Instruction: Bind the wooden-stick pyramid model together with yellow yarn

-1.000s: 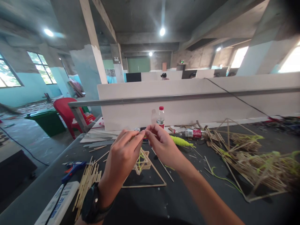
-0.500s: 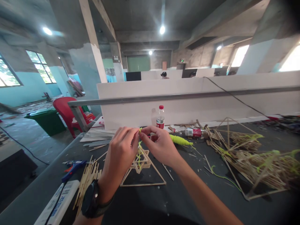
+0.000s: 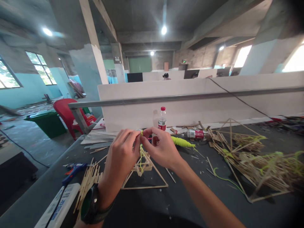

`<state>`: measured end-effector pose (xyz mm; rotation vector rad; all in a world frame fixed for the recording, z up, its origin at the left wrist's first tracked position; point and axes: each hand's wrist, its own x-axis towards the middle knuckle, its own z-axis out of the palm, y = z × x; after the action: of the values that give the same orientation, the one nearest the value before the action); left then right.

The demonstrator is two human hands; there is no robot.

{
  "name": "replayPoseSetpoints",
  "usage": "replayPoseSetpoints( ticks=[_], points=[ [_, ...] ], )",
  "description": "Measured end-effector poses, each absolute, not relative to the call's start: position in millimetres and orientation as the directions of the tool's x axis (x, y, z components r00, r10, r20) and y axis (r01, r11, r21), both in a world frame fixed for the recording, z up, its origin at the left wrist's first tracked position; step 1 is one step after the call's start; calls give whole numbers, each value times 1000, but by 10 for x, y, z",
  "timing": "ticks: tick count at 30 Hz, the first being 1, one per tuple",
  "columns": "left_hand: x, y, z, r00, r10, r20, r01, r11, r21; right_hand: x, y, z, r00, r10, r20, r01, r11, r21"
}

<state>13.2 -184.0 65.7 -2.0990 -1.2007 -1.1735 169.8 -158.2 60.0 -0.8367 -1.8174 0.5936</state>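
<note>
Both hands meet above a small frame of thin wooden sticks (image 3: pixel 156 187) on the dark table. My left hand (image 3: pixel 124 147), with a watch on its wrist, pinches a yellow-green string (image 3: pixel 142 133) between thumb and fingers. From the other side, my right hand (image 3: pixel 162 147) pinches the same string, its thumb and index finger close to the left fingertips. The string hangs down to small wooden pieces (image 3: pixel 143 167) inside the frame. Fingers hide part of the frame's top. Behind the right hand lies a bundle of yellow-green string (image 3: pixel 182 142).
On the left are loose sticks (image 3: pixel 87 180), a blue glue gun (image 3: pixel 74 172) and a white power strip (image 3: pixel 59 205). An upright bottle (image 3: pixel 162 120) and a lying bottle (image 3: pixel 196 134) are near the white partition (image 3: pixel 133 115). A pile of stick frames (image 3: pixel 266 167) covers the right side.
The hands stay pinched on the string with only slight finger movement. My left wrist has turned a little, and the watch has shifted slightly.
</note>
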Motion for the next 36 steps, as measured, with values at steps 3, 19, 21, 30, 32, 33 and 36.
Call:
replayPoseSetpoints(
  ticks=[3,19,21,30,32,33,36],
  points=[
    [152,-1865,662,256,452,854,851,-525,23,1704,-1597,616,-219,765,605,281,644,-712],
    [23,-1868,777,218,898,382,326,-436,839,1815,-1621,705,-352,638,685,422,761,-492],
    [-18,-1864,755,218,929,300,201,-344,917,1817,-1620,703,-362,633,684,398,769,-500],
    [-6,-1931,817,159,978,132,-136,-111,985,1823,-1644,718,-292,567,771,193,824,-533],
    [-14,-1951,836,163,978,134,-130,-113,985,1846,-1640,716,-338,570,749,110,815,-570],
    [-23,-1959,837,166,977,137,-122,-117,986,1858,-1634,711,-359,572,737,78,806,-587],
    [-55,-1978,817,182,973,141,-88,-127,988,1888,-1607,695,-389,574,721,23,788,-615]
  ],
)
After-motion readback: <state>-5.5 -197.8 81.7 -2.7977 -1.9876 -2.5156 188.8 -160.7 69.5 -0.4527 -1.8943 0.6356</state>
